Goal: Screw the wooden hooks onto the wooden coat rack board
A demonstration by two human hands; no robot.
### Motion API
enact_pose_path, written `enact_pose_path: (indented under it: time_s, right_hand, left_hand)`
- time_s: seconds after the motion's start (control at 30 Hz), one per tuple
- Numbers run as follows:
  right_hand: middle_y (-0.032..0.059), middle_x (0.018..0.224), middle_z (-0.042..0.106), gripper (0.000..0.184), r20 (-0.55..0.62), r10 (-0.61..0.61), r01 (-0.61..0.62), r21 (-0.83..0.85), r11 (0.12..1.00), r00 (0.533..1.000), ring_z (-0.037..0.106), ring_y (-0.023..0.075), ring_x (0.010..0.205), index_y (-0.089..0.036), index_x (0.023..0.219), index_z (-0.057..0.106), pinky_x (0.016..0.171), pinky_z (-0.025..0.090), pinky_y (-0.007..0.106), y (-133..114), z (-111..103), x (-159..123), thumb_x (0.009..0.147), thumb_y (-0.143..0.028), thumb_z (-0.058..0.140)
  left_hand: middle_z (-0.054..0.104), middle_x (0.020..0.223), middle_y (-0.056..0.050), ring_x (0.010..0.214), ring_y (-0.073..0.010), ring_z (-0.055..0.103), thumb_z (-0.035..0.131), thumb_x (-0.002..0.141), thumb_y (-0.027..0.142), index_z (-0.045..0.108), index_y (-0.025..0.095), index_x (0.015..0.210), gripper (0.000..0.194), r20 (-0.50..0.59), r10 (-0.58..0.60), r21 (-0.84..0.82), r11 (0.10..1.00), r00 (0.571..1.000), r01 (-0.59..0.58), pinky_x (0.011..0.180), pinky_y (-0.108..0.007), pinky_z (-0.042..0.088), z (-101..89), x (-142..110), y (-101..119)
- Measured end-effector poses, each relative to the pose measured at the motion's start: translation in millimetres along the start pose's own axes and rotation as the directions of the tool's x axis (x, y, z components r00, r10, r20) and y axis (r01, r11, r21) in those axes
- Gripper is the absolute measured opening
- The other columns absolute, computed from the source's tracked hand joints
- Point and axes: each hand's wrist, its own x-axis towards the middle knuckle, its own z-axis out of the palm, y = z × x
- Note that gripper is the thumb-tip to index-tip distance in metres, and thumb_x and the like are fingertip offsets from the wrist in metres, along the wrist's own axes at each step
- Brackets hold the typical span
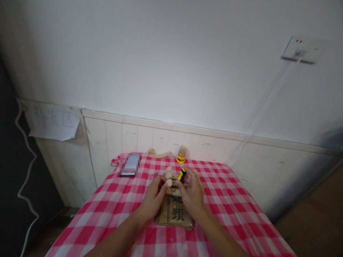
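My right hand (191,185) is closed around a yellow and black screwdriver (182,174), which is tilted over a wooden assembly. My left hand (157,189) pinches a pale, curved wooden piece (168,173) at the left side of that assembly. Other light wooden parts (175,191) with dark holes lie between the hands, partly hidden by the fingers. Below them is a flat brown package (174,212) with dark printed characters. Where the screwdriver's tip meets the wood cannot be made out.
A red and white checked cloth (112,217) covers the table. Toward the wall stand a yellow-based bit holder (181,155) and a curved wooden piece (160,155). A phone (130,165) lies at the back left, with a small metal piece (154,174) nearer the left hand.
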Motion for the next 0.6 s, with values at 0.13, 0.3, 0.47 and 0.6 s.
enact_pose_path:
  time_s: [0.13,0.3,0.47,0.6]
  right_hand:
    - [0.0133,0.130,0.072,0.047,-0.010,-0.014,0.014,-0.020,1.000,1.000,0.074,0.0283,0.114,-0.025,0.138,0.057,0.093,0.064,0.047,-0.6,-0.3,0.0,0.092,-0.021,0.066]
    - [0.0123,0.130,0.072,0.049,-0.022,-0.056,0.054,-0.057,0.997,0.998,0.073,0.0277,0.117,-0.025,0.140,0.056,0.094,0.064,0.044,-3.3,-0.9,0.0,0.092,-0.019,0.065]
    - [0.0113,0.131,0.072,0.053,-0.017,-0.088,0.086,-0.101,0.991,0.996,0.072,0.0279,0.117,-0.026,0.143,0.056,0.094,0.064,0.043,-6.1,-1.2,1.1,0.092,-0.017,0.064]
    - [0.0109,0.129,0.073,0.052,-0.006,-0.112,0.110,-0.108,0.988,0.994,0.073,0.0275,0.116,-0.026,0.143,0.057,0.093,0.064,0.042,-8.5,-2.5,2.8,0.092,-0.018,0.065]
  left_hand:
    - [0.061,0.087,-0.001,0.079,-0.0213,0.058,0.052,0.097,0.043,0.055,0.023,0.095,0.021,0.008,-0.012,0.000,1.000,1.000,0.012,0.072,-0.032,0.046,-0.6,0.1,0.9]
    - [0.060,0.087,0.000,0.079,-0.0211,0.057,0.052,0.097,0.043,0.055,0.023,0.095,0.021,0.016,-0.012,-0.009,1.000,1.000,0.012,0.073,-0.032,0.045,-0.8,0.0,2.7]
    - [0.061,0.087,-0.001,0.080,-0.0213,0.058,0.052,0.097,0.043,0.056,0.023,0.094,0.021,0.009,0.002,-0.012,1.000,1.000,-0.002,0.073,-0.032,0.046,0.2,0.4,0.9]
    - [0.062,0.087,-0.001,0.080,-0.0217,0.059,0.053,0.097,0.044,0.056,0.023,0.094,0.021,0.004,0.001,-0.010,1.000,1.000,-0.001,0.074,-0.033,0.046,0.3,0.7,-0.2]
